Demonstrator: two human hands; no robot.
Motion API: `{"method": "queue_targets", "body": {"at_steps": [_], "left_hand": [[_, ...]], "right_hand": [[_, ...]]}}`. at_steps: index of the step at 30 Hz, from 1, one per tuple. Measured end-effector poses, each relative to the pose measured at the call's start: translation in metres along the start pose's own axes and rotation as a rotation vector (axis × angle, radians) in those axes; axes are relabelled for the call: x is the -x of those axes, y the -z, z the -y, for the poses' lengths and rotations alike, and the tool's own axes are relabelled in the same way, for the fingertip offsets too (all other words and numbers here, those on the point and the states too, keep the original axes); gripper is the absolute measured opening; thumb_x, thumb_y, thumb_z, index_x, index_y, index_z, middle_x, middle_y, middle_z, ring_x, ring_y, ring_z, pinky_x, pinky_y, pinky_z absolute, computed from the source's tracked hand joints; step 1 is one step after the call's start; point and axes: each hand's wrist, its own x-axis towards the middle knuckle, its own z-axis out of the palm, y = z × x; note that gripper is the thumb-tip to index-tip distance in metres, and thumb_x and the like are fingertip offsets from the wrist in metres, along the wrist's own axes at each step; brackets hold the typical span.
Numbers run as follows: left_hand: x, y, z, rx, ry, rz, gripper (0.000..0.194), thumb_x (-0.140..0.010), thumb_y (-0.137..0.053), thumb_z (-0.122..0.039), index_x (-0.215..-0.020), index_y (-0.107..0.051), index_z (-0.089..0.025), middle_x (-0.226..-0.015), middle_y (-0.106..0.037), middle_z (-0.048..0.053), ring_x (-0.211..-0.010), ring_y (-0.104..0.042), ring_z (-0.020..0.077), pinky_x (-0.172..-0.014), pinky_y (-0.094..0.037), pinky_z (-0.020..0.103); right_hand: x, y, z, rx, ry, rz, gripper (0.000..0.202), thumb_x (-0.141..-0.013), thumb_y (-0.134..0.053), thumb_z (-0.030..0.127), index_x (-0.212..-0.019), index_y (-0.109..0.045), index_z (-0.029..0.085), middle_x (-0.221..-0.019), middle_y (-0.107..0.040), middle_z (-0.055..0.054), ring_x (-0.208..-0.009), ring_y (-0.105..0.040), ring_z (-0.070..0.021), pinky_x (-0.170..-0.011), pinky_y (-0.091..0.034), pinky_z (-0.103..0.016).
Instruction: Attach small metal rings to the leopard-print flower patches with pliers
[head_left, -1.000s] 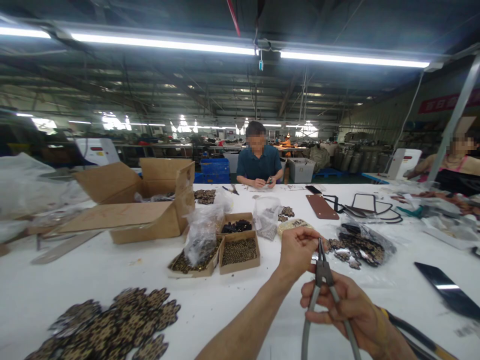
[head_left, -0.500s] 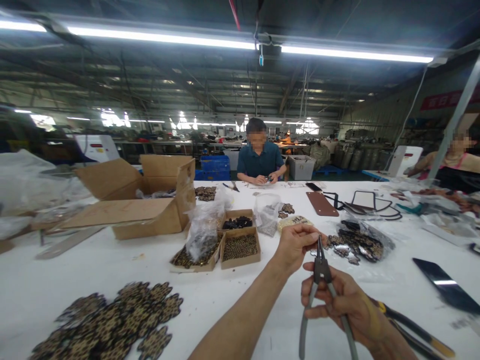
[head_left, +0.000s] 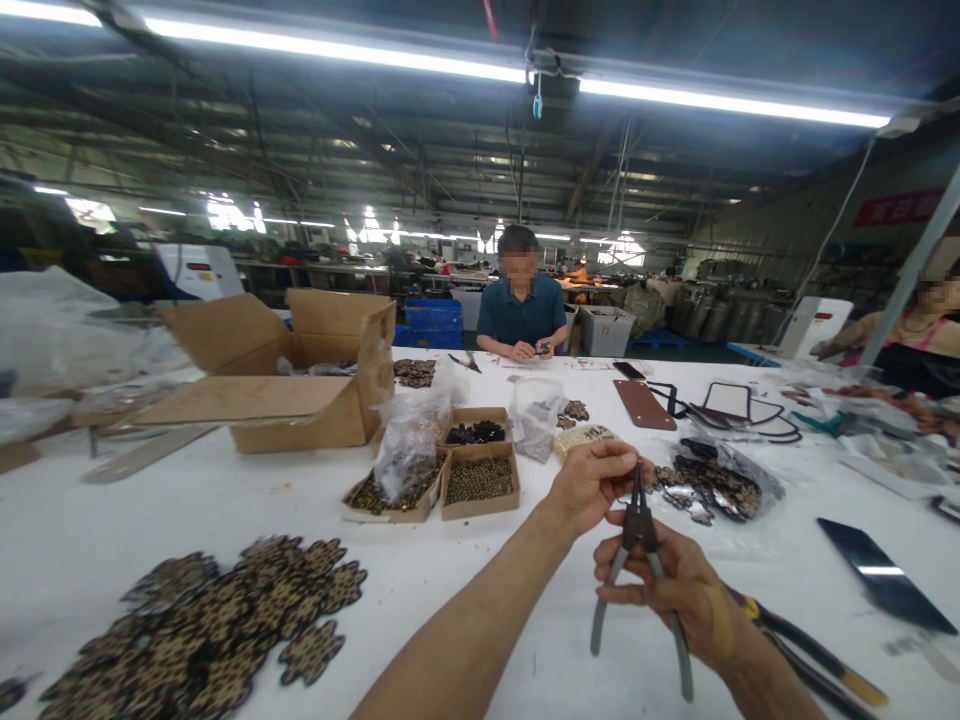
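Grey-handled pliers [head_left: 639,530] with thin pointed jaws stand jaws-up in my right hand [head_left: 679,580], whose fingers wrap round the handles. The handles are spread apart. My left hand [head_left: 592,485] is closed in a pinch right by the plier tips; what it holds there is too small to make out. Just beyond the hands lies a clear plastic bag [head_left: 769,490] with leopard-print flower-shaped patches [head_left: 720,485] in and around it. A bag of small cream-coloured pieces [head_left: 586,437] sits behind my left hand.
A large heap of leopard-print patches [head_left: 225,620] lies front left. Small boxes of metal studs [head_left: 480,482] and black pieces [head_left: 476,432] stand mid-table beside an open carton [head_left: 300,435]. Yellow-black pliers [head_left: 810,640] and a dark phone-like slab [head_left: 885,575] lie right. A co-worker [head_left: 521,305] sits opposite.
The view has tilted and shifted slightly. The pliers and my right hand have moved a little left, with the handles tipped further away. My left hand keeps its pinch at the tips.
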Motion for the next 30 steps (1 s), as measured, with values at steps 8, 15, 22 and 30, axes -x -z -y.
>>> {"method": "queue_targets", "body": {"at_steps": [8, 15, 22, 30], "left_hand": [[0.000, 0.001, -0.002, 0.035, 0.019, 0.005, 0.031, -0.058, -0.086, -0.014, -0.084, -0.069, -0.010, -0.084, -0.075, 0.011, -0.076, -0.072, 0.0206, -0.072, -0.052, 0.029], [0.001, 0.001, -0.005, 0.026, 0.077, 0.011, 0.030, -0.061, -0.087, -0.019, -0.085, -0.072, -0.009, -0.083, -0.074, 0.013, -0.080, -0.071, 0.0222, -0.079, -0.053, 0.033], [-0.009, -0.010, -0.010, -0.051, 0.029, -0.066, 0.024, -0.062, -0.085, -0.011, -0.083, -0.073, -0.008, -0.082, -0.074, 0.010, -0.073, -0.069, 0.0161, -0.069, -0.054, 0.024], [-0.058, 0.007, -0.014, -0.179, 0.099, -0.185, 0.021, -0.076, -0.067, -0.005, -0.094, -0.073, -0.014, -0.088, -0.077, 0.006, -0.076, -0.070, 0.0213, -0.055, -0.057, 0.026]], "right_hand": [[-0.005, -0.008, 0.004, 0.097, -0.027, -0.131, 0.061, -0.063, -0.088, 0.021, -0.117, -0.061, 0.021, -0.100, -0.072, -0.012, -0.100, -0.065, -0.0304, -0.091, -0.052, -0.057], [-0.006, -0.010, 0.005, 0.127, -0.052, -0.148, 0.064, -0.060, -0.090, 0.017, -0.115, -0.059, 0.021, -0.098, -0.072, -0.010, -0.100, -0.067, -0.0295, -0.090, -0.054, -0.053], [-0.015, -0.003, 0.013, 0.091, 0.031, -0.144, 0.068, -0.057, -0.094, 0.022, -0.116, -0.061, 0.018, -0.096, -0.073, -0.009, -0.094, -0.069, -0.0272, -0.088, -0.056, -0.053], [-0.055, 0.037, 0.023, 0.026, -0.040, -0.072, 0.072, -0.035, -0.101, 0.038, -0.093, -0.063, 0.015, -0.085, -0.071, -0.010, -0.081, -0.068, -0.0244, -0.071, -0.060, -0.041]]}}
